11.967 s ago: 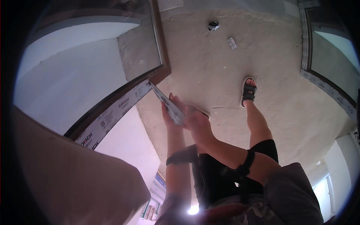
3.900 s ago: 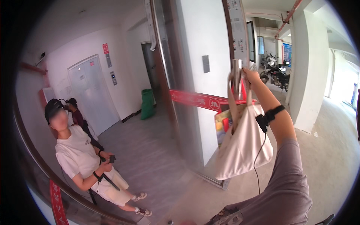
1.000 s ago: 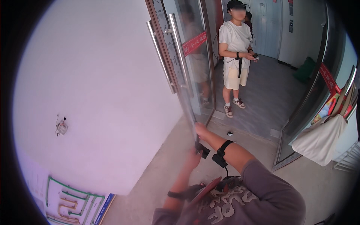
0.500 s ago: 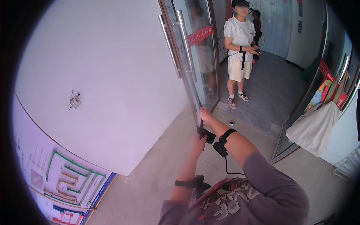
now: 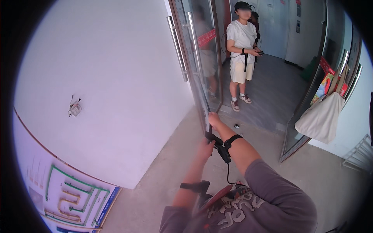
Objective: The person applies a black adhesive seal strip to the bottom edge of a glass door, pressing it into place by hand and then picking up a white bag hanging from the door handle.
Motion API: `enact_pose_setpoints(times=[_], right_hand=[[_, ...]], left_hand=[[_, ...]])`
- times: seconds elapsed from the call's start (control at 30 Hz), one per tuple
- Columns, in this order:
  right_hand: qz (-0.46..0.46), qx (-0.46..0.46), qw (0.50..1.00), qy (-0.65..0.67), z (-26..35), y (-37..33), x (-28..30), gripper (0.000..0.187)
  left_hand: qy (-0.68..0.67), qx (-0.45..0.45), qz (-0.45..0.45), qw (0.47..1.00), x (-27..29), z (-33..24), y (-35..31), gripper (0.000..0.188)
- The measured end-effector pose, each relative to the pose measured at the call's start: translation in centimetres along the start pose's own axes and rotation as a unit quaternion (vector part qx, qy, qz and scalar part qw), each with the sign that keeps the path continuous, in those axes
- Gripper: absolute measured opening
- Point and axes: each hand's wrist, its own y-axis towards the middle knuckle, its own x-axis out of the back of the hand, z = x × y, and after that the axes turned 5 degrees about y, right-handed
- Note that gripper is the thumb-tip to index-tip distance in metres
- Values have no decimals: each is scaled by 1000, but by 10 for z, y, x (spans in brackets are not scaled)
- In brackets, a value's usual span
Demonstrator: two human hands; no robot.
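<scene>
Right hand [image 5: 214,120] is clenching into a fist, apparently around the pale film strip [image 5: 203,105] where it is hanging off the edge of the left glass door [image 5: 206,21]. Left hand [image 5: 206,149] is sitting just below, fingers curling, blurred, close to a black boxy device [image 5: 211,138]; can't tell whether they are gripping that, the strip's lower end, or neither. Strip location: running down beside the door's brown frame, below the pull handle [image 5: 194,46], into the hands. Hands are stacking one above the other, probably because the strip is narrow and two holds are keeping it straighter.

A black strap [image 5: 233,141] is circling the right forearm, likely keeping the worn kit off the palm. A cream tote bag [image 5: 320,122] is hanging by its loops from the handle of the right glass door [image 5: 301,136], presumably leaving both hands free and the bag off the floor. A bright printed packet [image 5: 322,90] is showing beside the loops. A person in white [image 5: 243,37] is standing in the doorway, holding a small dark item, well apart from the strip. Red band [image 5: 207,38] is crossing the left glass, likely making the pane noticeable.
</scene>
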Motion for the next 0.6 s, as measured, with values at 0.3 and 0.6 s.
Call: enact_pose_setpoints(times=[0.3, 0.6], right_hand=[[-11, 70, 995, -64, -62, 20, 12, 27], [168, -175, 966, 93, -98, 43, 55, 27]], left_hand=[[13, 139, 21, 990, -10, 32, 19, 17], [-239, 276, 109, 925, -21, 92, 54, 23]])
